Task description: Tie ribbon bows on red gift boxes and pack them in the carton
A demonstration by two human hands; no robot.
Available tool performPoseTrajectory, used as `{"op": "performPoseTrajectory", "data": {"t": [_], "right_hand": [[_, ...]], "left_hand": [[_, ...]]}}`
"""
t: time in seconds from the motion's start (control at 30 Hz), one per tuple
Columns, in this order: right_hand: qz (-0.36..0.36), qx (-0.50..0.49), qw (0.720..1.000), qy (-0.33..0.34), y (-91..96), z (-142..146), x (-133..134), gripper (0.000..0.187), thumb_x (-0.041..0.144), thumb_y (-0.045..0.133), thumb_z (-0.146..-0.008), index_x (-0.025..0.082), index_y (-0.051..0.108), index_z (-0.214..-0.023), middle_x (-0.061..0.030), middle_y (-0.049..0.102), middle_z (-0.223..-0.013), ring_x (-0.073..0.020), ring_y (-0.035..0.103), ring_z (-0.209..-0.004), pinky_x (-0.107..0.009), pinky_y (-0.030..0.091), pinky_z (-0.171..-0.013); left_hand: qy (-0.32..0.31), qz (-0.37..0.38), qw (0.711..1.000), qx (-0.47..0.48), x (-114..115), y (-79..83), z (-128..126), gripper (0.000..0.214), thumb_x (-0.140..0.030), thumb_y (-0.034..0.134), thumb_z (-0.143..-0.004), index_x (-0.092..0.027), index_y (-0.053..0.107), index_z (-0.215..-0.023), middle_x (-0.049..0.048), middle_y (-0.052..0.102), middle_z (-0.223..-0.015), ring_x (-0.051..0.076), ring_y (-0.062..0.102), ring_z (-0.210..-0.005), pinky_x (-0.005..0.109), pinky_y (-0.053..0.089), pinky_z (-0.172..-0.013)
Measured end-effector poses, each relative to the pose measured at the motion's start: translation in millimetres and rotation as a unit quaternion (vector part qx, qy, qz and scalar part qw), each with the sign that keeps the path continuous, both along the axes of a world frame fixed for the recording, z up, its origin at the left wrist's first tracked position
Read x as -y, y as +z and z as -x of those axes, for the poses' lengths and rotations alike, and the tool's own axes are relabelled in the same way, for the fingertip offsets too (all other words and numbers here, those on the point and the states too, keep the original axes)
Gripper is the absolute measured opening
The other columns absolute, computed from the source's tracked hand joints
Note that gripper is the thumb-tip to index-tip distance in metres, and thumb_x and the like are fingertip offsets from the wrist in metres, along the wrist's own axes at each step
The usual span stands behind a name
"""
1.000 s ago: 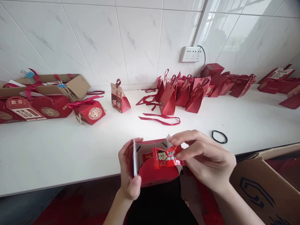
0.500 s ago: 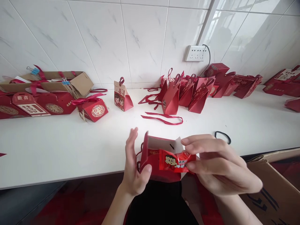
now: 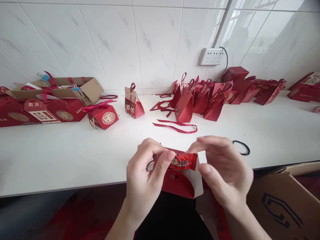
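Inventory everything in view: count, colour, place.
open box: 1, red, low centre
wrapped sweet: 1, red, over open box
gift boxes: many, mostly red, along back
loose ribbons: several, maroon, back centre
band: 1, black, right
tray: 1, brown, back left
clips: 2, blue, on tray
carton: 1, brown, lower right
socket: 1, white, upper right
cable: 1, dark, by socket
tiled wall: 1, white, back
tabletop: 1, white, middle
another person's hand: 1, right edge
left hand: 1, pinching wrapped sweet
right hand: 1, open beside wrapped sweet

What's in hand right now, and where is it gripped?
The left hand pinches the red wrapped packet by its left end, between thumb and fingers. The right hand is open beside it.
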State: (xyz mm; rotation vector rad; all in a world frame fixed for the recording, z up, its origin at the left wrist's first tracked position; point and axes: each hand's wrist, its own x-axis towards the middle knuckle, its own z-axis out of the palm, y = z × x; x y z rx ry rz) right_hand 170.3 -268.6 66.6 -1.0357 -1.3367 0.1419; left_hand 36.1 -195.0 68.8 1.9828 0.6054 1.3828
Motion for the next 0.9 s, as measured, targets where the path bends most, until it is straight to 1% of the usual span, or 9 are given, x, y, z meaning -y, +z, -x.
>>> {"op": "performPoseTrajectory", "data": {"t": [0.07, 0.13, 0.27, 0.37, 0.43, 0.53, 0.63, 0.8, 0.9], "right_hand": [[0.052, -0.023, 0.998, -0.018, 1.1, 2, 2, 0.005, 0.016, 0.062, -0.083, 0.02, 0.063, -0.085, -0.0016, 0.062, -0.071, -0.0138, 0.057, -0.065, -0.028, 0.048, -0.06], [0.074, -0.034, 0.996, -0.033, 0.8, 3, 2, 0.015, 0.018, 0.061, -0.085, 0.018, 0.06, -0.069, 0.0004, 0.058, -0.063, -0.0115, 0.052, -0.059, -0.025, 0.045, -0.057], [0.115, -0.076, 0.989, -0.047, -1.9, 4, -4, 0.023, 0.026, 0.06, -0.086, 0.018, 0.059, -0.065, 0.0012, 0.056, -0.059, -0.0104, 0.051, -0.056, -0.023, 0.042, -0.052], [0.14, -0.084, 0.985, -0.048, -2.7, 5, -5, 0.026, 0.029, 0.059, -0.086, 0.017, 0.058, -0.063, 0.0016, 0.057, -0.059, -0.0099, 0.051, -0.056, -0.022, 0.041, -0.053], [0.15, -0.083, 0.983, -0.059, -2.2, 3, -3, 0.027, 0.029, 0.059, -0.086, 0.017, 0.057, -0.062, 0.0018, 0.057, -0.059, -0.0095, 0.05, -0.055, -0.022, 0.04, -0.053], [0.153, -0.087, 0.981, -0.077, -1.4, -2, 0, 0.027, 0.03, 0.061, -0.085, 0.017, 0.058, -0.062, 0.0014, 0.058, -0.06, -0.0098, 0.051, -0.056, -0.022, 0.04, -0.053], [0.157, -0.077, 0.981, -0.084, -1.3, -9, 3, 0.025, 0.031, 0.062, -0.084, 0.018, 0.06, -0.063, 0.0008, 0.059, -0.061, -0.011, 0.053, -0.058, -0.023, 0.042, -0.054], [0.171, -0.051, 0.978, -0.108, -1.5, -14, 4, 0.023, 0.032, 0.062, -0.084, 0.019, 0.063, -0.066, 0.001, 0.061, -0.061, -0.0118, 0.056, -0.058, -0.023, 0.044, -0.055], [0.171, -0.035, 0.978, -0.114, -1.9, -16, 3, 0.022, 0.032, 0.062, -0.084, 0.019, 0.064, -0.067, 0.0006, 0.063, -0.061, -0.0125, 0.057, -0.058, -0.023, 0.045, -0.054]], "left_hand": [[0.013, -0.027, 1.0, 0.0, 1, -2.9, -2, 0.019, -0.024, 0.057, -0.087, -0.02, 0.054, -0.069, -0.0013, 0.053, -0.063, 0.011, 0.051, -0.059, 0.024, 0.044, -0.057], [0.04, -0.036, 0.998, 0.01, 2, -5.4, -5, 0.021, -0.022, 0.056, -0.087, -0.02, 0.052, -0.067, -0.0018, 0.052, -0.062, 0.01, 0.051, -0.058, 0.023, 0.044, -0.058], [0.071, 0.014, 0.997, 0.018, 4, -8.7, -13, 0.03, -0.025, 0.053, -0.089, -0.019, 0.045, -0.061, -0.0026, 0.044, -0.056, 0.009, 0.043, -0.052, 0.023, 0.04, -0.051], [0.048, 0.048, 0.998, 0.015, 2, -9.4, -12, 0.032, -0.028, 0.051, -0.09, -0.02, 0.041, -0.06, -0.0026, 0.04, -0.056, 0.01, 0.041, -0.051, 0.023, 0.04, -0.051], [0.019, 0.051, 0.999, -0.006, 0, -9.6, -8, 0.03, -0.03, 0.044, -0.093, -0.02, 0.044, -0.065, -0.0009, 0.044, -0.061, 0.012, 0.045, -0.057, 0.024, 0.042, -0.055], [-0.013, -0.015, 0.997, -0.078, -4, -11.5, 5, 0.026, -0.032, 0.037, -0.093, -0.021, 0.055, -0.078, 0.0048, 0.055, -0.083, 0.019, 0.054, -0.083, 0.032, 0.046, -0.073], [0.016, -0.117, 0.977, -0.177, -6, -15.6, 15, 0.014, -0.031, 0.052, -0.083, -0.022, 0.061, -0.089, 0.0091, 0.054, -0.109, 0.029, 0.049, -0.107, 0.043, 0.04, -0.09], [0.057, -0.175, 0.959, -0.217, -6, -18.0, 20, 0.013, -0.022, 0.053, -0.081, -0.022, 0.063, -0.089, 0.0099, 0.054, -0.116, 0.031, 0.049, -0.112, 0.046, 0.038, -0.091], [0.024, -0.201, 0.944, -0.261, -4, -12.9, 23, 0.008, -0.025, 0.059, -0.077, -0.022, 0.063, -0.083, 0.0099, 0.052, -0.126, 0.036, 0.044, -0.118, 0.052, 0.038, -0.092]]}}
